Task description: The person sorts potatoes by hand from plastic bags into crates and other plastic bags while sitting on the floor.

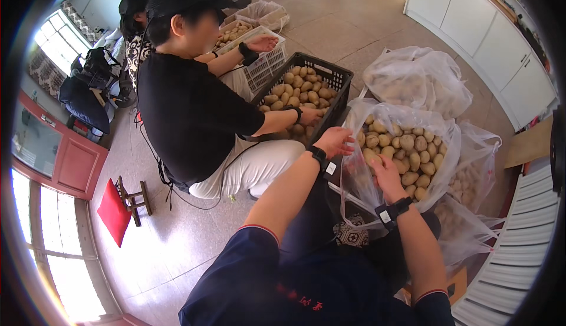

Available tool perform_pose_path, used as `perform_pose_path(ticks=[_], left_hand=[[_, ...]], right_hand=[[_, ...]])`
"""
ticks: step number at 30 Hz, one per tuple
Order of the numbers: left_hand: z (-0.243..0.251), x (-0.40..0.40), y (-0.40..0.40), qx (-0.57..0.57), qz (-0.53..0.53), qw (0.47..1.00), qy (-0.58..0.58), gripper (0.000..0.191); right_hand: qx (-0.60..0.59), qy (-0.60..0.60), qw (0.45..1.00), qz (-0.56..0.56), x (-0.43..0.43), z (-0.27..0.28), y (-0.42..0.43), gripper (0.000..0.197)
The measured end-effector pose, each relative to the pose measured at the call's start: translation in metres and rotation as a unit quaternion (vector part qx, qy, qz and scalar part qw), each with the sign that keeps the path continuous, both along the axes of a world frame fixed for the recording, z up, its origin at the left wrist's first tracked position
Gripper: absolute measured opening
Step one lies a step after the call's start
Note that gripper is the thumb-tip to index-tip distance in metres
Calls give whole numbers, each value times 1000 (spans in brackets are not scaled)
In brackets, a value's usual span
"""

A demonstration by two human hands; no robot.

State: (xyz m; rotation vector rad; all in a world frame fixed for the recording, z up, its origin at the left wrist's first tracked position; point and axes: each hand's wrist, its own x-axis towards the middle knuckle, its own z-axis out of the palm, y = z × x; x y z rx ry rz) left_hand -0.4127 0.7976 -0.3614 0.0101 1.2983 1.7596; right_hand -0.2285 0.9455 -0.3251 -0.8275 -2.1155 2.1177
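Potatoes (pixel 413 142) fill a clear plastic bag (pixel 435 122) in front of me, its mouth spread wide. Over the bag, my right hand (pixel 390 177) has its fingers and thumb around a potato (pixel 370 158). At the bag's left rim is my left hand (pixel 336 142), fingers apart and nothing seen in it. Its fingertips are close to the plastic; whether they touch it I cannot tell. Just left of the bag stands a black plastic crate (pixel 347 80) of potatoes, with a co-worker's hand (pixel 311 116) reaching into it.
A co-worker (pixel 194 113) crouches close on my left, another person (pixel 135 9) beyond. More filled bags (pixel 415 80) stand behind and right of mine. A white crate (pixel 265 67) sits farther off. A ribbed white radiator (pixel 517 237) edges the right; a red-seated stool (pixel 116 213) is at left.
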Motion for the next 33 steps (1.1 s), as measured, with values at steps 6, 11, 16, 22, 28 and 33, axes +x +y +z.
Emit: perform_pose_path(ticks=[6,11,16,22,28,33], left_hand=[[1,4,2,34,-144,987,-62,39],[-3,5,2,102,-209,969,-83,35],[-10,-1,1,71,-170,983,-1,28],[-26,-21,-10,66,-8,998,-17,22],[-45,-40,-15,9,194,980,-45,23],[-61,-45,-16,8,265,963,-39,20]], right_hand=[[3,19,999,44,-28,1,-14,34],[52,39,996,67,-29,-12,-15,34],[120,77,989,34,-16,-39,-6,36],[332,20,943,29,35,-85,30,36],[457,-54,887,-31,67,-89,57,39],[464,-44,885,-7,72,-97,64,42]])
